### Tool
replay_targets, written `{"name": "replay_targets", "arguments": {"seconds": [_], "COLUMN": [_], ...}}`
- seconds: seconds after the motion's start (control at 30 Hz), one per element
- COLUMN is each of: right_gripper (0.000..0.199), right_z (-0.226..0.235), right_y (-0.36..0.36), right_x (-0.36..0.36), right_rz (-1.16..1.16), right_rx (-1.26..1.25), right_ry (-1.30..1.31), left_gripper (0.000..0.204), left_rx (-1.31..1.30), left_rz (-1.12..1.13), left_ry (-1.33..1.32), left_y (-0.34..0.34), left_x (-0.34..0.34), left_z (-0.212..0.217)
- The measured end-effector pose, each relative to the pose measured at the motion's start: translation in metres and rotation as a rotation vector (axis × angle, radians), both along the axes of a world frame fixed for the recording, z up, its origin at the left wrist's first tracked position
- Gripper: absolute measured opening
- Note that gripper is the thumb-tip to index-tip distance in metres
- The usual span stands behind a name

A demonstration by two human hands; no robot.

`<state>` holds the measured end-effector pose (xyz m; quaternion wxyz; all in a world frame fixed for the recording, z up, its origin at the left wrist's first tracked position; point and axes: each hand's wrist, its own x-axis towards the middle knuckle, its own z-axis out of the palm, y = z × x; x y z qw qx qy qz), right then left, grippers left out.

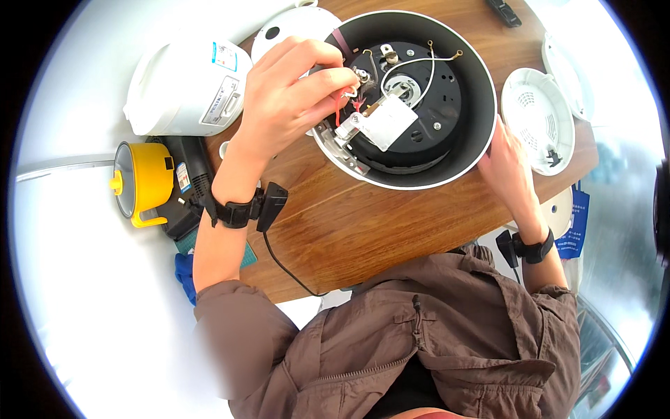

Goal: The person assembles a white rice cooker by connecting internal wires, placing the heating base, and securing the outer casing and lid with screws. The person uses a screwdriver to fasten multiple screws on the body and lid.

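Note:
On the wooden table lies the round open shell (466,150) of an appliance that looks like a rice cooker, its inner electrical parts showing. Inside are a black round plate (447,105), a white rectangular piece (392,124) and white wires (434,63) with ring ends. My left hand (296,91) reaches over the shell's left rim, its fingertips pinched on a red wire (338,110); the exact grip is partly hidden. My right hand (508,159) holds the shell's outer wall at the right, most of its fingers out of sight behind it.
At the left stand a white rice cooker (185,87) and a yellow pot (150,178) on a black appliance. A vented white base cover (537,115) lies at the right, beside another white part (569,77). A black object (504,12) sits at the far edge. A cable hangs from my left wristband.

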<state>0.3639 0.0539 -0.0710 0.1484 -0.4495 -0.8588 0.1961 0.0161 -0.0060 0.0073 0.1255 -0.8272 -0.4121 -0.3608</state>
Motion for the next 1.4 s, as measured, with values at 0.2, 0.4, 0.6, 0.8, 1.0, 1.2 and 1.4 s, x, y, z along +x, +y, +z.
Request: {"name": "replay_targets", "arguments": {"seconds": [0.2, 0.4, 0.6, 0.8, 1.0, 1.2, 1.4], "right_gripper": [0.043, 0.048, 0.057, 0.059, 0.063, 0.071, 0.070], "right_z": [-0.005, -0.008, -0.003, -0.018, 0.004, 0.002, 0.071], "right_y": [0.026, 0.030, 0.039, 0.058, 0.073, 0.088, 0.089], "right_x": [-0.013, -0.020, -0.030, -0.029, -0.036, -0.027, -0.005], "right_rz": [0.070, 0.113, 0.129, 0.154, 0.135, -0.070, -0.293], "right_rx": [0.121, 0.161, 0.127, 0.183, 0.003, -0.147, 0.100], "right_ry": [0.073, 0.018, 0.037, 0.137, 0.133, 0.179, 0.243], "left_gripper": [0.038, 0.039, 0.039, 0.036, 0.038, 0.038, 0.034], "left_rx": [0.034, 0.054, 0.037, -0.005, 0.004, -0.022, -0.017], "left_rz": [0.012, 0.013, 0.004, -0.016, -0.005, -0.025, -0.035], "left_ry": [0.004, -0.004, -0.026, -0.011, -0.008, -0.019, -0.019], "left_y": [0.001, 0.002, 0.003, 0.002, 0.000, 0.003, 0.000], "left_x": [-0.003, -0.002, 0.000, 0.000, 0.000, -0.001, -0.003], "left_z": [-0.004, -0.002, -0.001, 0.001, -0.003, -0.002, -0.006]}}
